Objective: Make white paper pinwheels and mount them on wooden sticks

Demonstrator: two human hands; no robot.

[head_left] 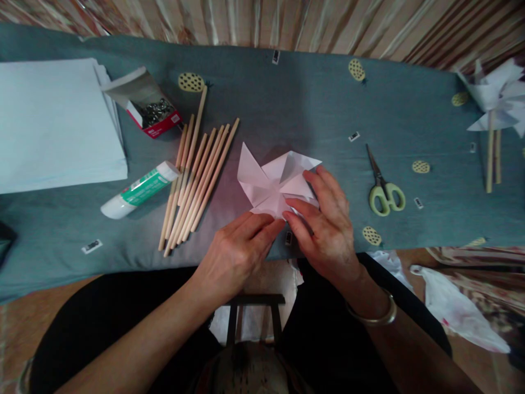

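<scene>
A white paper pinwheel shape (270, 178) lies flat on the blue-grey cloth (287, 104) near its front edge. My left hand (235, 251) rests below the paper's lower left, fingers together and stretched toward its centre, fingertips touching the bottom fold. My right hand (326, 221) lies on the paper's lower right, its fingers spread and pressing the flaps down. Neither hand grips anything that I can make out.
Several wooden sticks (197, 175) lie left of the paper, with a glue stick (139, 189), a red box of pins (150, 109) and a white paper stack (53, 123). Green-handled scissors (383, 189) lie right. Finished pinwheels (498, 104) lie at far right.
</scene>
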